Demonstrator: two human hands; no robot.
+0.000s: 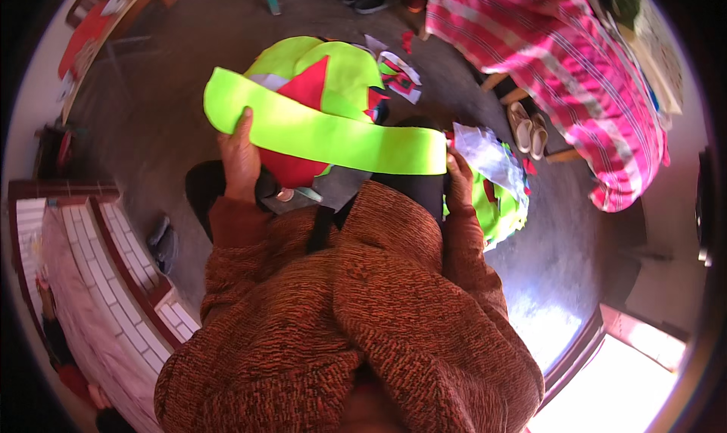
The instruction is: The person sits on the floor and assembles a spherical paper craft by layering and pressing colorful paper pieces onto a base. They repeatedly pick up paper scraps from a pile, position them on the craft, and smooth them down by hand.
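A long neon yellow-green strip of fabric (341,141) is stretched across in front of me, its left end wider and rounded. My left hand (241,158) is closed on its lower edge near that rounded end, thumb on the front. At the straight right end, my right hand (458,177) pinches the corner. Behind the strip lies a heap of neon yellow-green cloth pieces (352,77) with a red piece of cloth (309,85) among them. Beside my right hand sits another pile of neon cloth (500,213), partly under a clear plastic sheet (488,157).
A bed or table under a pink checked cloth (545,70) stands at the far right, with pale shoes (526,130) beside it. Red and white scraps (399,76) lie on the floor ahead. A white-brick ledge (113,259) is at left; a bright doorway (621,387) at lower right.
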